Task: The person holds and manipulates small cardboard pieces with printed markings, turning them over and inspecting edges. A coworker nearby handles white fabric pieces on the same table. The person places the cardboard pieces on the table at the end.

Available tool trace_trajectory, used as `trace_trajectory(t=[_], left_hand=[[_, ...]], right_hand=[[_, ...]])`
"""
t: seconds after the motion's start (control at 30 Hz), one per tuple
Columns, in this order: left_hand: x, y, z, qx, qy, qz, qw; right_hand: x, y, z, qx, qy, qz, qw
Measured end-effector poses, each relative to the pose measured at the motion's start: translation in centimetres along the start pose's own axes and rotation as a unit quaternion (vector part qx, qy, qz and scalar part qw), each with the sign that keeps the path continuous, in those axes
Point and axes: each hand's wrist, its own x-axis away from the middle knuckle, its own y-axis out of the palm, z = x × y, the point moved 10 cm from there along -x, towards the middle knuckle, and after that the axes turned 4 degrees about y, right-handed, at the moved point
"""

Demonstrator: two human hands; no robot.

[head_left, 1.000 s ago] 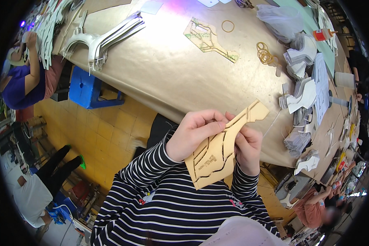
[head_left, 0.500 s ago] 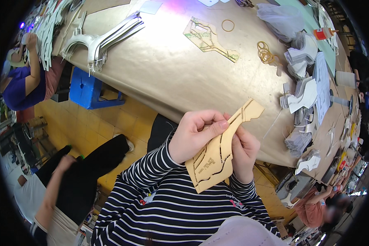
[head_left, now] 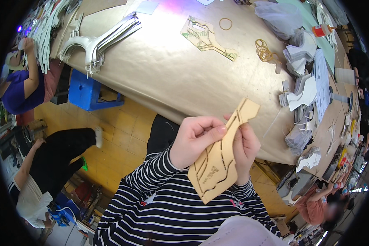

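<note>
A tan flat pattern template (head_left: 217, 170) with curved slots and small dark print is held up in front of my chest, over the table's near edge. My left hand (head_left: 196, 139) pinches its left edge, thumb lying on the face. From behind and the right, my right hand (head_left: 246, 148) grips the narrow neck; some of its fingers are hidden by the template. On the table, farther off, lies a similar template (head_left: 209, 39) with green markings. Beside that one rests a single rubber band (head_left: 225, 23), and to its right a small heap of rubber bands (head_left: 264, 51).
Stacks of white cut pieces (head_left: 301, 92) line the table's right side near a clear plastic bag (head_left: 279, 17) and an orange-capped bottle (head_left: 322, 30). A bundle of white strips (head_left: 95, 44) overhangs the left edge. Below stands a blue stool (head_left: 84, 90). Other people are at left and lower right.
The template has dropped slightly and turned a little more upright, still in both hands. At lower left, a person in black trousers has shifted position while walking.
</note>
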Motion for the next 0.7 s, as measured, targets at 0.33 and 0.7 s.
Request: trace_trajectory(t=[0.33,0.7], left_hand=[[-0.2,0.0,-0.2,0.057,-0.011,-0.010,0.998],[-0.1,0.8,-0.5,0.009,0.000,-0.013,1.000]], right_hand=[[0.0,0.9,0.8,-0.027,0.120,-0.114,0.986],[-0.2,0.0,0.9,-0.067,0.069,-0.041,0.994]])
